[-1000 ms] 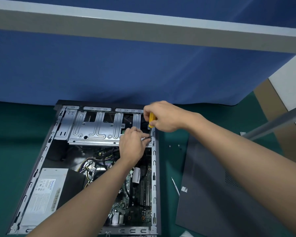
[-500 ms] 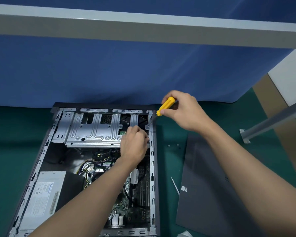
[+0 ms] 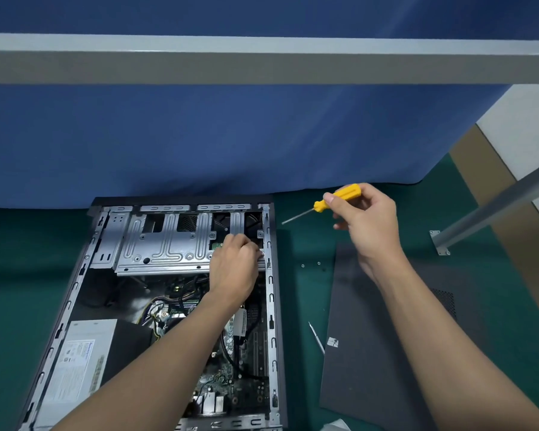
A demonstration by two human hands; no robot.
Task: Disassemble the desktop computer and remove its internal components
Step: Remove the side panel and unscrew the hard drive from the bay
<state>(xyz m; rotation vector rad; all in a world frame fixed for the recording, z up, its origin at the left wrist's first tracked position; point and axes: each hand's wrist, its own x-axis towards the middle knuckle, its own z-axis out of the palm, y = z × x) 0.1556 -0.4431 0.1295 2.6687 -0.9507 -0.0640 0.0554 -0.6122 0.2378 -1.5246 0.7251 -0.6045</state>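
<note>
The open desktop case (image 3: 273, 306) lies on its side on the green mat. A silver drive cage (image 3: 165, 241) spans its far end; the power supply (image 3: 75, 362) and motherboard (image 3: 231, 377) show nearer me. My left hand (image 3: 235, 269) rests inside the case at the cage's right end, fingers pinched near the case wall; what they pinch is hidden. My right hand (image 3: 366, 225) is raised right of the case, clear of it, gripping a yellow-handled screwdriver (image 3: 333, 199) whose shaft points left and down.
The removed dark side panel (image 3: 386, 337) lies flat to the right of the case. Small loose screws (image 3: 311, 264) sit on the mat between them, and a thin metal tool (image 3: 316, 337) lies by the panel's left edge. A blue partition stands behind; a metal post (image 3: 492, 209) slants at right.
My right hand has lifted the screwdriver off the cage's right end and carried it up and to the right, away from the case. My left hand stays at the cage.
</note>
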